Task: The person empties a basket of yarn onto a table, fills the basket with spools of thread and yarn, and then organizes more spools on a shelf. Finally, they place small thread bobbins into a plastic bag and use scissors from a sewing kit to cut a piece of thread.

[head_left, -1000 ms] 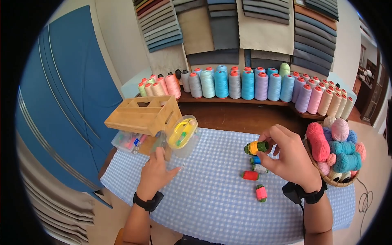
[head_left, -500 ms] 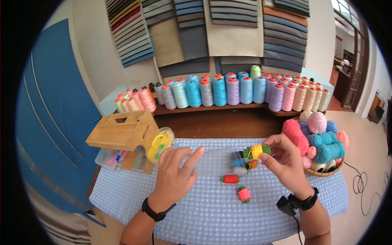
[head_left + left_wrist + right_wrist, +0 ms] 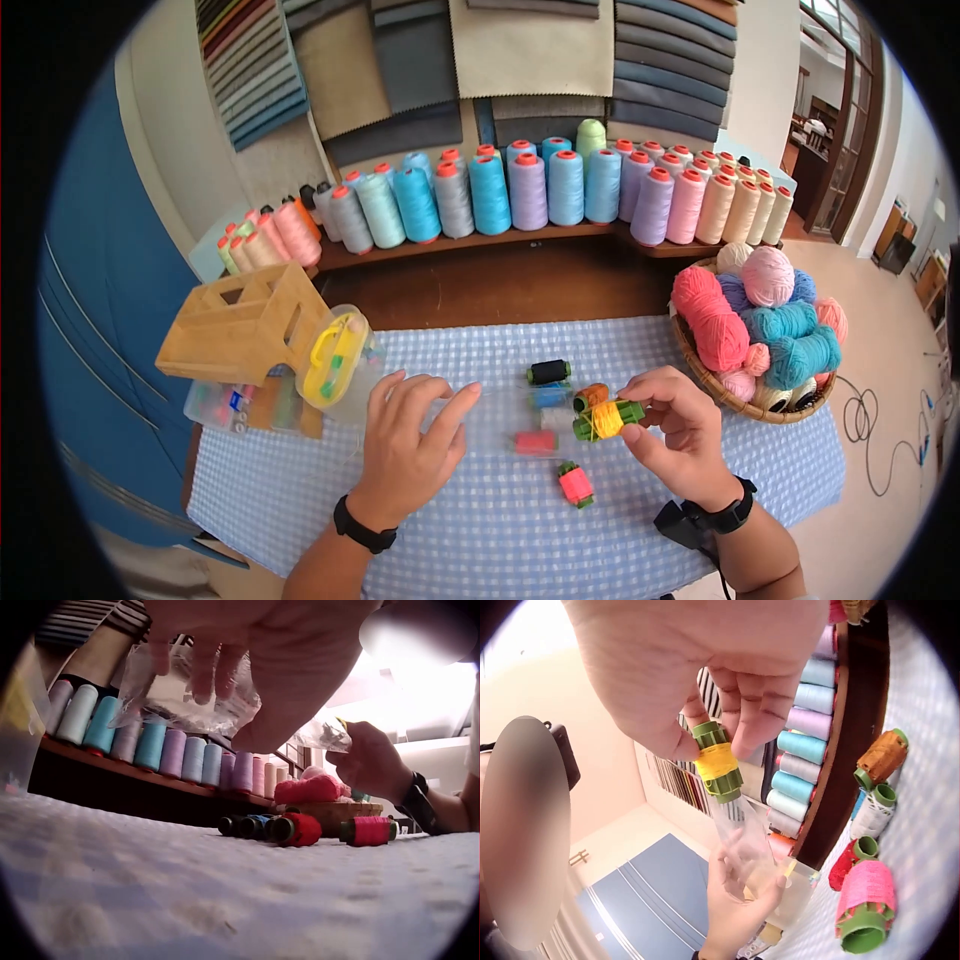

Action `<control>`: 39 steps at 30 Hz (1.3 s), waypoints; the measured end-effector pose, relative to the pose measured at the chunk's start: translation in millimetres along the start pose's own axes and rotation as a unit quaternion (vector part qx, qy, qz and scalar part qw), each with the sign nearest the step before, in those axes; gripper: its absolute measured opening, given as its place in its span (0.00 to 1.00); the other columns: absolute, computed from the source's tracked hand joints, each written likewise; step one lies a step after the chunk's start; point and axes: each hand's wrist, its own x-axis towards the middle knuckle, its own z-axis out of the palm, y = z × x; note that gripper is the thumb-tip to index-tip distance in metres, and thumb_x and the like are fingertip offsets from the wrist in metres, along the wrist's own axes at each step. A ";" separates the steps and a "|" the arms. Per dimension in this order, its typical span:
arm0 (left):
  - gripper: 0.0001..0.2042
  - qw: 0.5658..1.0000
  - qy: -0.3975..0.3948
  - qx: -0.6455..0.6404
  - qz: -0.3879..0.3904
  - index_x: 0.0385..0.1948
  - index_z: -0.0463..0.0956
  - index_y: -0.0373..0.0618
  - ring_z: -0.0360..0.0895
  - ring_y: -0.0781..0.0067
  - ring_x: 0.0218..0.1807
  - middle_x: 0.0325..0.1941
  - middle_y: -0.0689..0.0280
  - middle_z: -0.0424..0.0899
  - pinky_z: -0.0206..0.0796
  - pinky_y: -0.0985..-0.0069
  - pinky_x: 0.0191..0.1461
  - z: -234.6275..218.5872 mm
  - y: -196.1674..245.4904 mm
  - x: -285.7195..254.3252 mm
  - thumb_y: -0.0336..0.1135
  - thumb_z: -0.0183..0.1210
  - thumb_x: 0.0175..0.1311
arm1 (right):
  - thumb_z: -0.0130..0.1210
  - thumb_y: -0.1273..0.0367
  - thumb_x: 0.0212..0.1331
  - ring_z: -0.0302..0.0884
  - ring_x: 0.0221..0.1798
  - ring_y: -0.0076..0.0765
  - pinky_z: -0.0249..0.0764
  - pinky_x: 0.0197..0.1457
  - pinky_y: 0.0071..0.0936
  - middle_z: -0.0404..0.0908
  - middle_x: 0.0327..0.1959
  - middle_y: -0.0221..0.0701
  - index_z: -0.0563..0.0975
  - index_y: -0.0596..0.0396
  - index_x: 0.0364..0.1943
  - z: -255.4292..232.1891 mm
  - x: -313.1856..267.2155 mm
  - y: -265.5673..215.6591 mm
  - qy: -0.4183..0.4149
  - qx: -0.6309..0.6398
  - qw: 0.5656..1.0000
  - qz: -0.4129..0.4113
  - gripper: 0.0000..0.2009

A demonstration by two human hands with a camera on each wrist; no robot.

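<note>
Between thumb and fingers, my right hand (image 3: 685,435) pinches a green spool of yellow thread (image 3: 605,421) above the table. My left hand (image 3: 415,440) holds a clear plastic bag (image 3: 746,836), which stretches toward the yellow spool. In the right wrist view the spool's lower end overlaps the bag. Beneath and beside the right hand lie small spools on the cloth: black (image 3: 548,372), blue (image 3: 550,396), orange-brown (image 3: 591,396), white (image 3: 556,418), red (image 3: 536,442) and pink (image 3: 576,485). The bag partly veils some of them in the head view.
A wicker basket (image 3: 684,345) of yarn stands at the right. On the left are a wooden organizer (image 3: 230,320) and a clear box with a yellow-handled lid (image 3: 335,355). Large thread cones (image 3: 490,195) line the raised shelf behind the checked cloth (image 3: 480,530).
My left hand has left the area by the clear box, bringing the plastic bag across toward the right hand. The yellow spool has come lower, and the head view has shifted right.
</note>
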 end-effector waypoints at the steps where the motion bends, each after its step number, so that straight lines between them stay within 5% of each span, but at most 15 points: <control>1: 0.33 1.000 -0.010 0.000 0.011 0.59 0.73 0.50 0.75 0.57 0.52 0.48 0.63 0.74 0.64 0.50 0.66 0.7 1.2 -1.3 0.24 0.70 0.45 | 0.64 0.79 0.56 0.82 0.46 0.28 0.79 0.37 0.19 0.81 0.48 0.36 0.78 0.61 0.50 -0.6 1.0 0.4 -0.024 -0.069 0.996 -0.057 0.17; 9: 0.30 1.000 -0.010 -0.016 -0.006 0.58 0.76 0.53 0.77 0.64 0.46 0.46 0.64 0.74 0.65 0.60 0.55 0.0 7.5 -5.1 0.24 0.67 0.48 | 0.67 0.77 0.53 0.79 0.39 0.29 0.79 0.32 0.20 0.80 0.43 0.39 0.76 0.62 0.44 9.7 -9.7 4.4 -0.028 -0.035 0.998 -0.049 0.15; 14: 0.25 1.000 0.000 -0.018 0.008 0.57 0.79 0.54 0.77 0.67 0.45 0.45 0.65 0.76 0.65 0.63 0.52 -0.5 6.1 -6.1 0.24 0.63 0.53 | 0.66 0.80 0.54 0.81 0.44 0.28 0.85 0.43 0.23 0.79 0.42 0.40 0.74 0.63 0.46 15.5 -10.1 5.0 -0.001 -0.036 0.999 -0.031 0.16; 18: 0.30 1.000 -0.017 -0.002 0.023 0.58 0.76 0.56 0.76 0.65 0.46 0.48 0.64 0.74 0.65 0.62 0.52 0.4 6.7 -8.0 0.28 0.71 0.48 | 0.67 0.81 0.54 0.83 0.45 0.29 0.87 0.46 0.25 0.79 0.43 0.40 0.76 0.64 0.43 19.5 -11.1 2.6 0.014 0.053 0.998 0.006 0.14; 26: 0.27 0.996 -0.051 -0.019 0.076 0.57 0.77 0.58 0.78 0.67 0.47 0.47 0.66 0.76 0.66 0.68 0.48 2.4 11.6 -9.6 0.35 0.72 0.51 | 0.70 0.77 0.55 0.85 0.37 0.26 0.80 0.32 0.19 0.85 0.40 0.35 0.83 0.58 0.41 19.9 -5.0 -6.7 -0.128 -0.116 0.984 0.031 0.10; 32: 0.25 0.993 -0.050 -0.035 0.099 0.56 0.78 0.56 0.80 0.68 0.47 0.49 0.66 0.77 0.67 0.69 0.48 5.7 17.8 -11.6 0.41 0.72 0.53 | 0.66 0.76 0.59 0.87 0.37 0.27 0.83 0.35 0.22 0.88 0.41 0.34 0.84 0.59 0.47 22.1 -6.6 -8.1 -0.171 -0.144 0.972 0.069 0.12; 39: 0.33 0.988 -0.101 -0.095 0.071 0.55 0.78 0.51 0.80 0.68 0.50 0.52 0.66 0.78 0.67 0.70 0.49 -2.5 21.4 -6.5 0.41 0.78 0.42 | 0.62 0.77 0.61 0.89 0.37 0.29 0.83 0.34 0.22 0.89 0.41 0.34 0.82 0.57 0.50 25.0 -7.8 -12.6 -0.178 -0.086 0.975 0.099 0.13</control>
